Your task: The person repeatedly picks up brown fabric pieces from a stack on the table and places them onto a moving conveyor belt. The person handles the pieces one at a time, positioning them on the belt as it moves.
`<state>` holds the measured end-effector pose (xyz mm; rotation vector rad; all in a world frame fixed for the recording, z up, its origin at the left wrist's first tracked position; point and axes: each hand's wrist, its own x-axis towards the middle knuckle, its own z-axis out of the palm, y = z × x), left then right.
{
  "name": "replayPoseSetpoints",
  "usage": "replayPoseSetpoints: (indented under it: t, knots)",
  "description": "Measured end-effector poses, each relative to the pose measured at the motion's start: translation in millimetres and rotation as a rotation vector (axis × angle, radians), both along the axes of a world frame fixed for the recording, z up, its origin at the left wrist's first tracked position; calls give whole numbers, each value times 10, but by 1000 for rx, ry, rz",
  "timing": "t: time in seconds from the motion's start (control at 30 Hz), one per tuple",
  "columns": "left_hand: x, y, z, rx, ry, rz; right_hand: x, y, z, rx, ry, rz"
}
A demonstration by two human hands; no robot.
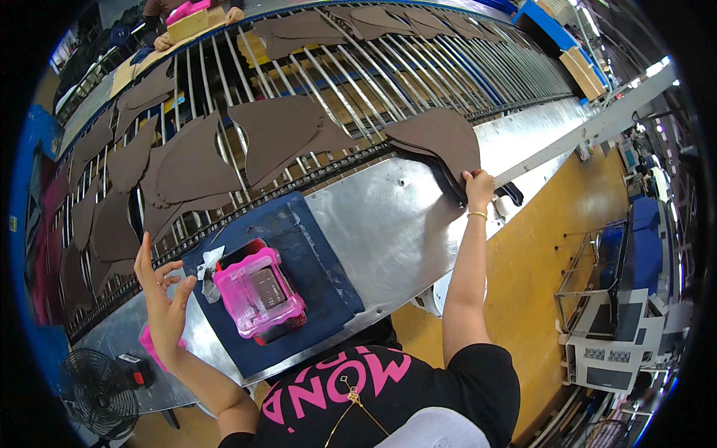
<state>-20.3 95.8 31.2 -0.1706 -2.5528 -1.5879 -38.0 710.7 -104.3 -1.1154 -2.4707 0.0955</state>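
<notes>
At the metal table's right part, my right hand (479, 190) grips the lower edge of a stack of brown curved cut pieces (437, 136). The stack lies partly on the table and partly over the conveyor's edge, its layers fanned at the left side. My left hand (163, 302) is raised over the table's left part, fingers stretched and apart, with nothing in it. Nearest to it are a crumpled whitish scrap (210, 269) and a bright pink plastic basket (250, 317) with a grey-brown block inside. Both rest on a dark blue mat (317, 257).
Beyond the metal table (373, 213) runs a roller conveyor (328, 78) carrying more brown pieces (187, 164). A black fan (97, 392) stands at the lower left. A grey metal bar (582, 134) slants across the right. Across the conveyor, a person's hands (234, 15) rest near a yellow box (188, 25).
</notes>
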Motion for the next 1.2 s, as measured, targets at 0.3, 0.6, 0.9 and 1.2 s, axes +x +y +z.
replayPoseSetpoints:
  t: [0.3, 0.6, 0.9, 1.2]
  knots:
    - [178, 64, -71, 3, -63, -11, -1, 442, 24, -388, -59, -7]
    - [182, 82, -11, -27, -3, -42, -23, -790, 1079, -476, 396, 450]
    - [18, 239, 99, 300, 153, 49, 6, -2559, 1761, -1070, 631, 1185]
    - [516, -615, 243, 382, 254, 376, 150, -3582, 1357, -787, 343, 1637]
